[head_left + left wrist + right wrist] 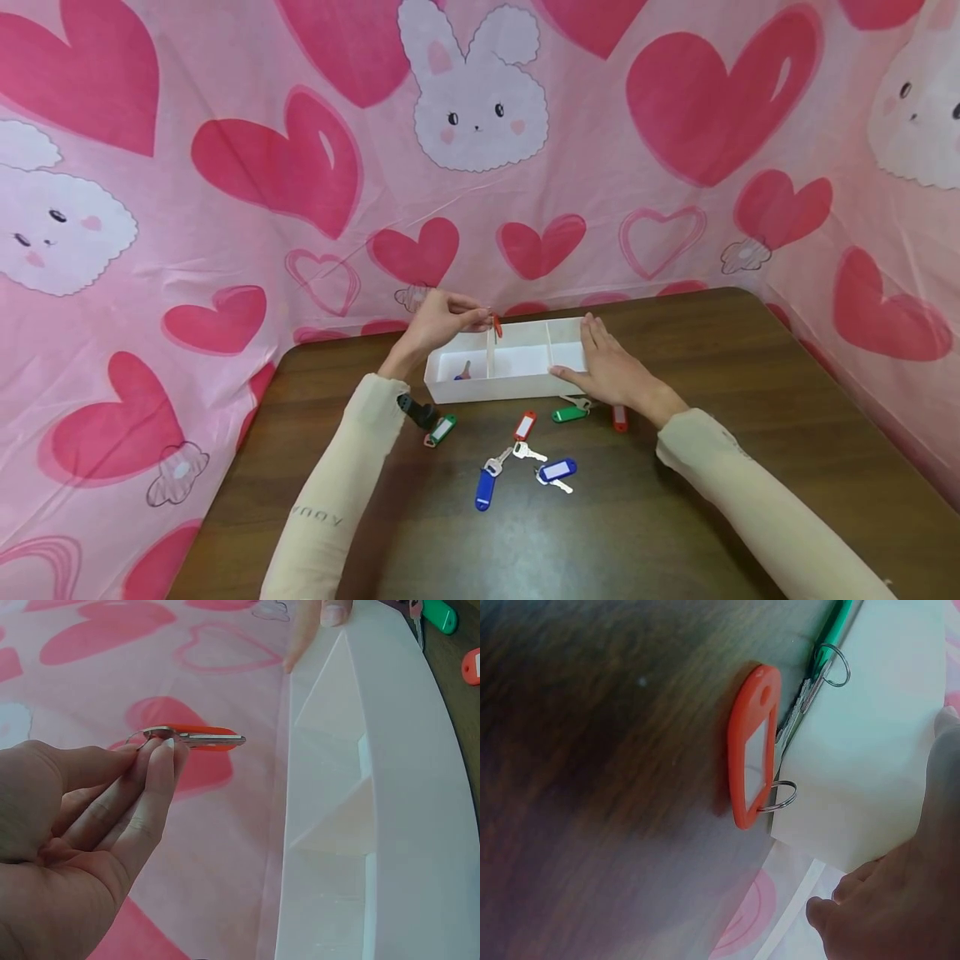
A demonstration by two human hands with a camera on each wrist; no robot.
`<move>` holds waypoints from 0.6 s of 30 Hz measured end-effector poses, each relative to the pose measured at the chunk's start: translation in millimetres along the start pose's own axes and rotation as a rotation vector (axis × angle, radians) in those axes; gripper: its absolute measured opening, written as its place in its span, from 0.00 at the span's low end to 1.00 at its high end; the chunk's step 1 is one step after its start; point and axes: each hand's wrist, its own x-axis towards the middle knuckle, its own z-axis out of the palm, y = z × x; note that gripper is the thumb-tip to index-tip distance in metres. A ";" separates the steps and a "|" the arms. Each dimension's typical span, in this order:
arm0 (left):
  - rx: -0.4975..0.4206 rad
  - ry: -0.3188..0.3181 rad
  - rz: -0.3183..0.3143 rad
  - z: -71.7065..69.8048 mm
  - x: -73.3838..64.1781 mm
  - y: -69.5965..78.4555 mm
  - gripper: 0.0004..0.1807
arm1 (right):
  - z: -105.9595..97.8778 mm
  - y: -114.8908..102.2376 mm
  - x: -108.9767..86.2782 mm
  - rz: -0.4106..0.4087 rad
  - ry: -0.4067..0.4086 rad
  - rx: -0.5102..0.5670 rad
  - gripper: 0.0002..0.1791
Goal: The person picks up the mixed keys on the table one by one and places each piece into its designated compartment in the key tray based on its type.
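My left hand (447,317) pinches a key by its ring, with thumb and fingertips, above the white divided box (502,388). In the left wrist view that key (214,739) points sideways, its orange-red tag (201,729) right behind it. At the box's right end rests my right hand (611,367), fingers stretched along the end toward the back, thumb at the front rim. Inside the left compartment lies a key with a blue tag (462,375). Beside the box, in the right wrist view, are a red key tag (735,750) and a green tag (835,630).
In front of the box, keys with tags lie on the brown table (630,533): red (525,426), green (570,413), two blue (485,490). Another green tag (442,429) lies near the left wrist. A pink heart-patterned cloth (465,200) hangs behind the table.
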 end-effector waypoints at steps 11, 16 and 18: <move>0.014 -0.024 0.007 8.8 11.8 -1.3 0.17 | 0.6 1.8 1.7 0.001 0.004 -0.007 0.69; 0.013 -0.018 -0.015 9.4 17.2 -1.3 0.14 | 1.6 1.6 2.1 0.003 0.007 -0.009 0.69; 0.011 -0.019 -0.021 9.5 19.3 -1.1 0.13 | 1.7 1.1 1.9 0.004 0.005 -0.009 0.69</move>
